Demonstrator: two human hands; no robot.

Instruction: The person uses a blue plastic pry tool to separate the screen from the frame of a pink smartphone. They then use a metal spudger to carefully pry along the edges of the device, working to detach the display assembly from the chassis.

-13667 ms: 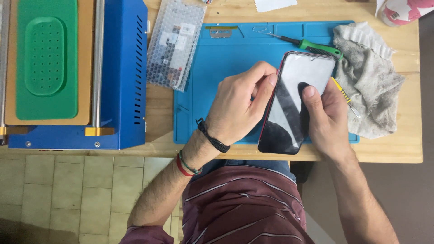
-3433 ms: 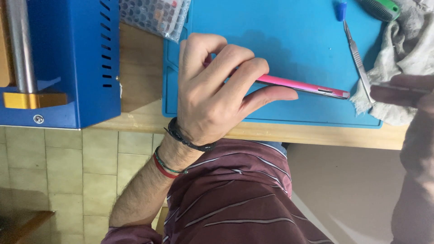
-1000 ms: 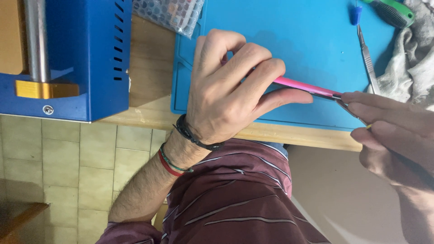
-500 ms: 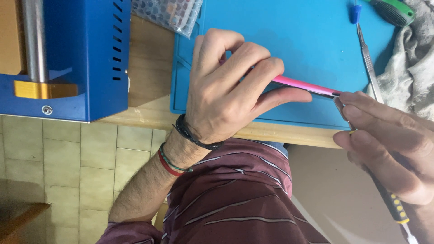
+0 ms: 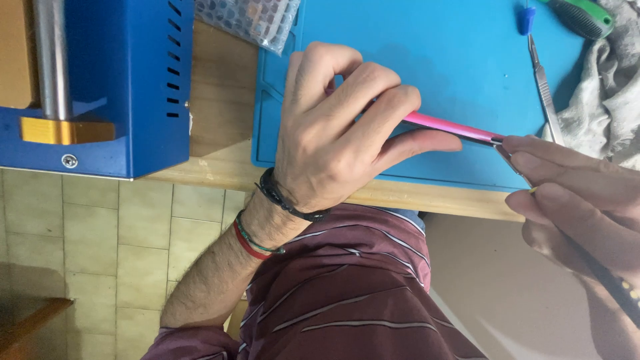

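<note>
Right hand (image 5: 587, 200): nearest, beyond the table's near edge; fingers closed on a thin dark-handled tool (image 5: 610, 280), tip at the phone's end. Keep that tip shallow in the seam.
Left hand (image 5: 340, 130): curled tight round a pink-edged phone (image 5: 453, 128), held on edge above the blue mat (image 5: 440, 47), near edge.
Far edge: scalpel (image 5: 543, 83), green-handled tool (image 5: 583, 17), grey cloth (image 5: 610, 93).
Left: blue machine (image 5: 120, 80).

Bare hands and forearms. The left wrist (image 5: 280, 213) wears 3 bands: black cord, green, red. Maroon shirt (image 5: 347, 293) with thin pale stripes.
</note>
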